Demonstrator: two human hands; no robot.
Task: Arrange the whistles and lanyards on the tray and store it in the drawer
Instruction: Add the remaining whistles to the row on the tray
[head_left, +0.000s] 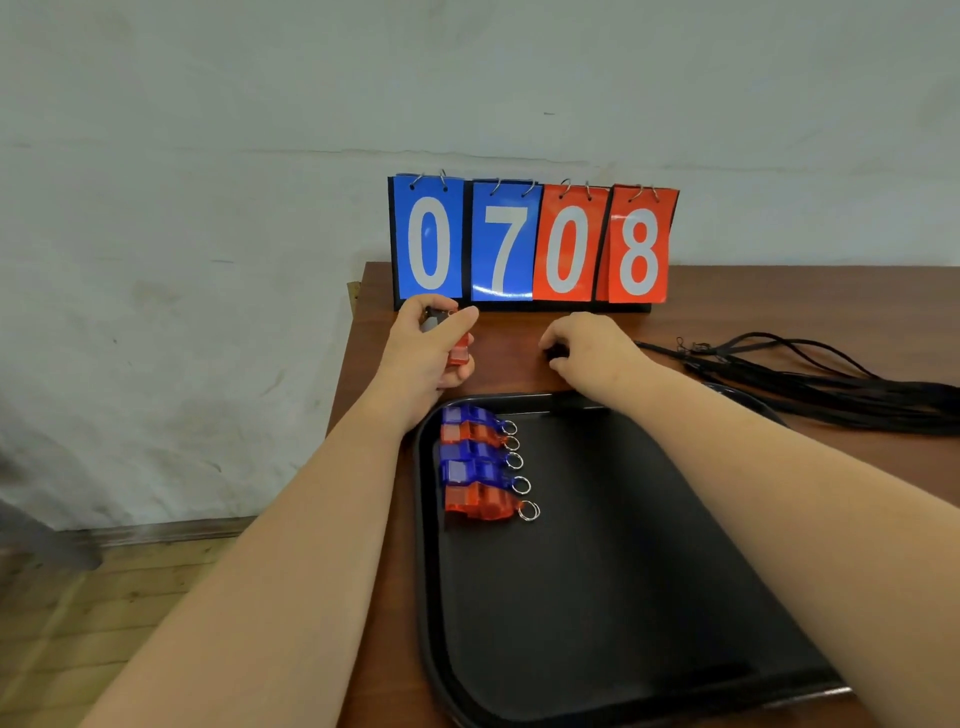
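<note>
At the left, a person's left hand (431, 348) is hovering above a wooden table (779, 296), its fingers curling round a red whistle (460, 352). Just nearer, five whistles (480, 465), blue and red, are lying side by side along the left part of a black tray (623, 597). A flip scoreboard (532, 244) is standing behind, reading 0708. The right hand (589, 348) is curling its fingers on a small dark object (556, 354), too small to identify. Far right, black lanyards (831, 387) are lying bundled on the table.
</note>
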